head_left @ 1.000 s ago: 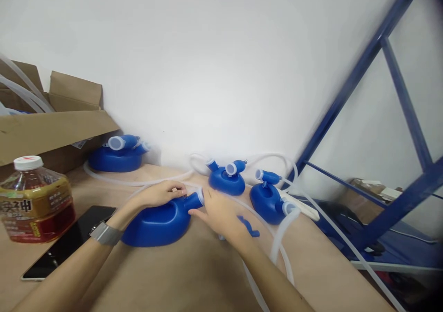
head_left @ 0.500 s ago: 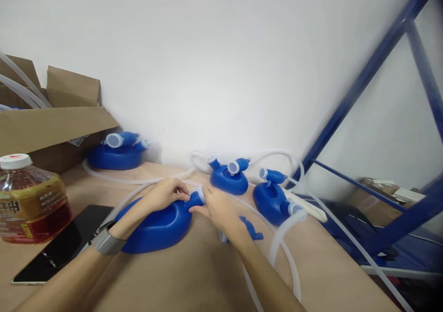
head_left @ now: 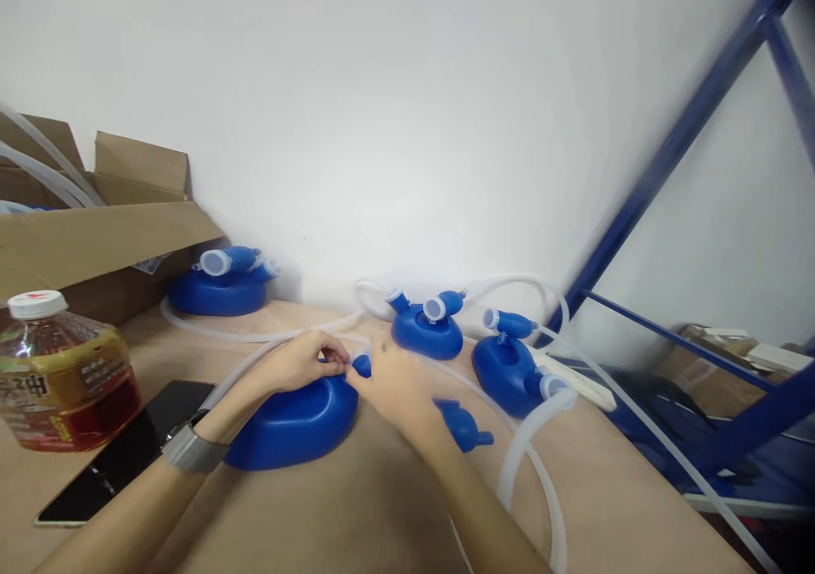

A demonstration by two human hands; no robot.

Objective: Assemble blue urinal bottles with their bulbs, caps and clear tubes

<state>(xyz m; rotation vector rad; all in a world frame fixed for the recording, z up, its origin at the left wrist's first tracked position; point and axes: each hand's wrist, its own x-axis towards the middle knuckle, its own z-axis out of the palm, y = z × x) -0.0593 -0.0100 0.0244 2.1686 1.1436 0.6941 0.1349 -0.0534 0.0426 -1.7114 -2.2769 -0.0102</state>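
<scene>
A blue plastic urinal bottle (head_left: 299,421) lies on the table in front of me, its short neck (head_left: 362,365) pointing right. My left hand (head_left: 311,360) is closed in a pinch at the near side of that neck. From the other side, my right hand (head_left: 391,383) curls around the neck, its thumb meeting the left fingertips. The pale collar at the mouth is mostly hidden behind my fingers, and any small part between them cannot be made out. To the right of my right wrist lies a loose blue funnel-shaped piece (head_left: 463,425).
More urinal bottles with white-rimmed blue heads stand at the back left (head_left: 216,292), the back middle (head_left: 426,333) and the right (head_left: 503,372). Clear tubes (head_left: 522,455) wind between them. At left are a drink bottle (head_left: 70,379), a phone (head_left: 127,447) and a cardboard box (head_left: 108,234).
My right hand has shifted over the neck, its thumb now up against the left fingertips, covering more of the pale collar. The view has moved slightly, and more of the loose blue piece shows.
</scene>
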